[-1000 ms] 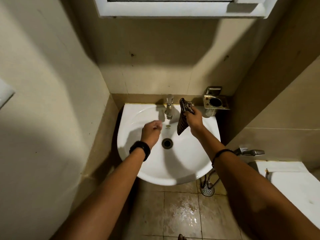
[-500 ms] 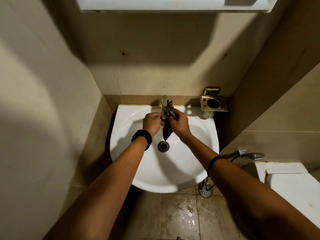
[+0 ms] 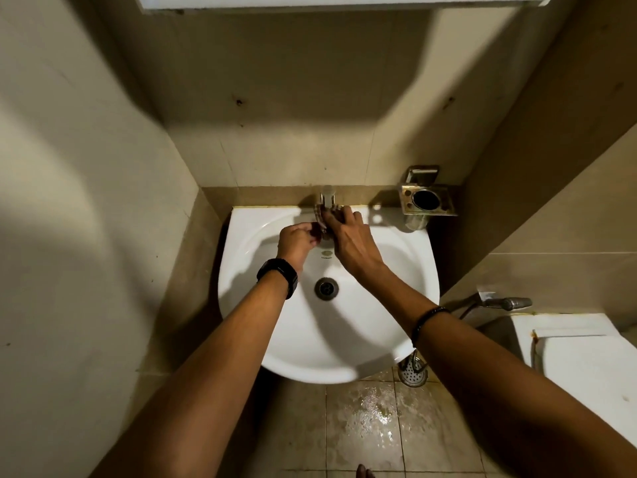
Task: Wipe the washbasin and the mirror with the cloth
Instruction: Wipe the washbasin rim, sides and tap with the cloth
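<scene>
Both my hands clamp a dark striped cloth [image 3: 322, 219] beneath the chrome tap [image 3: 327, 195]: left hand [image 3: 296, 241] and right hand [image 3: 351, 238] over the white ceramic washbasin [image 3: 396, 270].

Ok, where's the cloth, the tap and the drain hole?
cloth [image 3: 322, 220], head view, striped bunch between the hands
tap [image 3: 327, 194], head view, its metal top
drain hole [image 3: 326, 288], head view, centre of the metal ring
</scene>
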